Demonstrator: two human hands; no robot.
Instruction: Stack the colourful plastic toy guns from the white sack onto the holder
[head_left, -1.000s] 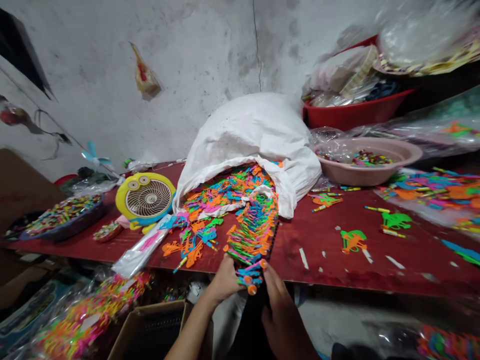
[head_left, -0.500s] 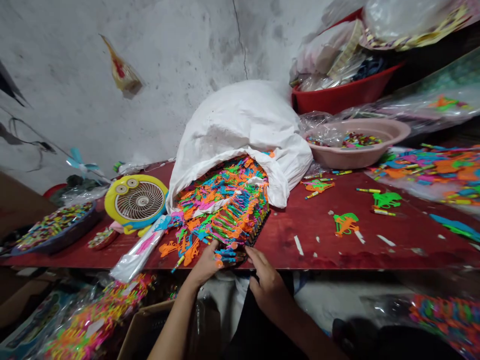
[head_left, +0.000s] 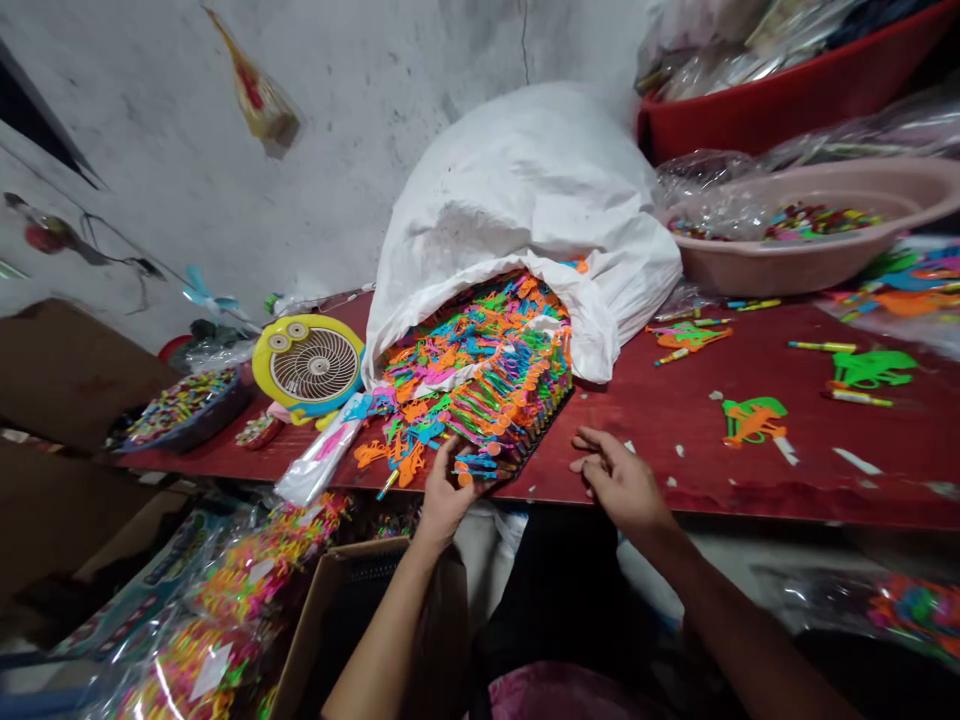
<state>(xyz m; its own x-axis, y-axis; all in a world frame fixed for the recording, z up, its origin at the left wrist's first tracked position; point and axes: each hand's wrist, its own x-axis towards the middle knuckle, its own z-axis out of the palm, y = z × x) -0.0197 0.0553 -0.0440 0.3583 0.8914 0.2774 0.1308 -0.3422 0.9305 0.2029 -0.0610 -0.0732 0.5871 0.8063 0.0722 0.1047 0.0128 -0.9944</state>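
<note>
A pile of small colourful plastic toys (head_left: 442, 375), orange, green, blue and pink, spills from the mouth of a white woven sack (head_left: 525, 180). Along its right front edge, a row of toys (head_left: 517, 400) stands packed side by side in a dark toothed rack (head_left: 546, 425). My left hand (head_left: 444, 500) is at the near end of this row, thumb and forefinger spread beside the blue and orange pieces; its other fingers are partly hidden. To the right of the rack, my right hand (head_left: 626, 487) hovers over the red table with fingers loosely bent and apart, holding nothing.
A yellow fan (head_left: 319, 365) and a plastic packet (head_left: 322, 455) lie left of the pile. On the red table (head_left: 660, 400), loose toys (head_left: 754, 420) and paper scraps are scattered rightward. A pink basin (head_left: 810, 262) stands behind them. An open carton (head_left: 315, 610) sits below the table edge.
My right hand has moved away from the near end of the row, out to the right over the table. My left hand stays by the row, its fingers more spread. The view has shifted.
</note>
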